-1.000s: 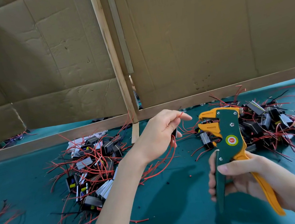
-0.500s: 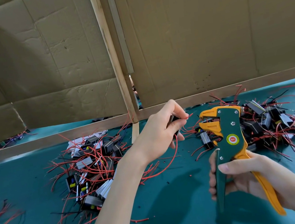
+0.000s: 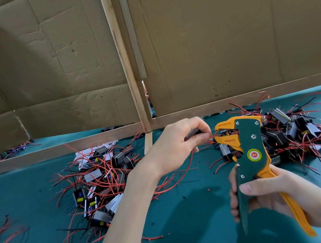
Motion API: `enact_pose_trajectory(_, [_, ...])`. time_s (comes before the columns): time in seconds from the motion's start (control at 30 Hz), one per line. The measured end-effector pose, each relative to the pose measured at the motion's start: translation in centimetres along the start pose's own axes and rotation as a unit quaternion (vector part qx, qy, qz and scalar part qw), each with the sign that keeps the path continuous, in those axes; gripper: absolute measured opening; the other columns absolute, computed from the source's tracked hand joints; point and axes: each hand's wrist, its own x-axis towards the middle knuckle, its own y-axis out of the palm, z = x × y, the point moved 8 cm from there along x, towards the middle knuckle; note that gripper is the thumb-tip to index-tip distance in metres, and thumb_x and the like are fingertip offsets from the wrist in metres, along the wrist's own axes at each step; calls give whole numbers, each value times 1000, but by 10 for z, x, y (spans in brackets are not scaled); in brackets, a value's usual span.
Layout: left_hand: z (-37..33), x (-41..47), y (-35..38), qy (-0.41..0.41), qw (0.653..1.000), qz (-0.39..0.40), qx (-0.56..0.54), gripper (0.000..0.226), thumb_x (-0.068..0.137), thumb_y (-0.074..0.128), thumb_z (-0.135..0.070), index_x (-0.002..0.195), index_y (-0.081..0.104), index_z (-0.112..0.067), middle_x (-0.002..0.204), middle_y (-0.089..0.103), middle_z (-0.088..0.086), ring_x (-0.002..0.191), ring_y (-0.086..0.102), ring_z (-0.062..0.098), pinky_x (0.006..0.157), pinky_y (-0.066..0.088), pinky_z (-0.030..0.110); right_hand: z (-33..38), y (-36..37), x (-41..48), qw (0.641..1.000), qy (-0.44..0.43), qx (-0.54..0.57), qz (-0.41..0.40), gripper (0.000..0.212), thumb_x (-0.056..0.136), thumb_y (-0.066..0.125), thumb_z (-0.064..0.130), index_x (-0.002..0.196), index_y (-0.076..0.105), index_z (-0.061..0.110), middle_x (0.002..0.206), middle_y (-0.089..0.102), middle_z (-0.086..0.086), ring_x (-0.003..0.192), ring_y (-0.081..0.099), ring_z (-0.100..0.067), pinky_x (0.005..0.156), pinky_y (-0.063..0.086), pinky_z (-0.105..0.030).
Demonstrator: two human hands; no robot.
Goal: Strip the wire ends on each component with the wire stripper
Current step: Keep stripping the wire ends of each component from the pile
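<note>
Standing at the back: cardboard sheets [image 3: 226,36] on a wooden frame [image 3: 124,63], walling off the far edge of the teal table [image 3: 181,213]. Two heaps of small black boxes with red and black leads sit on the table. The left heap [image 3: 100,173] is in plain view; the right heap [image 3: 295,132] is behind the wire stripper [image 3: 249,149] and partly hidden by it. Loose red wires [image 3: 1,239] lie apart at the left edge.

The stripper is held upright above the table between the heaps, head pointing left. Grip: right hand [image 3: 273,191] wraps both handles, thumb across the green one. The left hand [image 3: 178,146] pinches a small dark component [image 3: 192,133], mostly hidden by the fingers, just beside the stripper's head. Its red wire [image 3: 212,133] runs into the jaws; can't tell if they bite. Tiny insulation scraps [image 3: 208,189] dot the table below.
</note>
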Motion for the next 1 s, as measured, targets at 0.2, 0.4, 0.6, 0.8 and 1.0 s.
enact_pose_trajectory(0.2, [-5,-1,1,7,1000,11,-8,14,95,59,-20,84,60,-30,80,55,-15,68,52,3,70,50,21,2,2,-2,1000,6,-29,-1,29,56,77,12,75,63,-5,75,59,-35,68,62,-46,65,55,-52])
enact_pose_trajectory(0.4, [-5,-2,-1,8,1000,14,-2,7,94,60,-20,89,64,-21,82,56,-11,72,52,8,75,53,32,0,0,-4,998,16,-49,-42,36,51,81,18,70,59,-3,65,55,-33,57,58,-42,56,55,-50])
enact_pose_trajectory(0.6, [1,-4,-2,-12,999,32,-6,9,95,58,-21,87,61,-23,65,55,-15,63,54,0,58,39,7,-9,-1,-9,995,42,-54,-79,52,35,96,30,62,60,5,56,52,-27,46,54,-33,48,51,-41])
enact_pose_trajectory(0.8, [21,-4,4,-57,998,40,-1,8,97,55,-18,94,62,-21,70,55,-12,66,57,6,62,41,14,-23,-2,-5,984,61,-93,-141,42,54,76,39,49,52,5,47,48,-18,36,46,-25,42,44,-29])
enact_pose_trajectory(1.0, [38,2,-4,-87,996,-12,29,21,95,50,-8,97,59,-27,95,51,2,83,65,17,79,54,28,-33,5,9,990,104,64,-71,26,54,72,1,77,62,-6,71,60,-29,63,64,-43,57,57,-49])
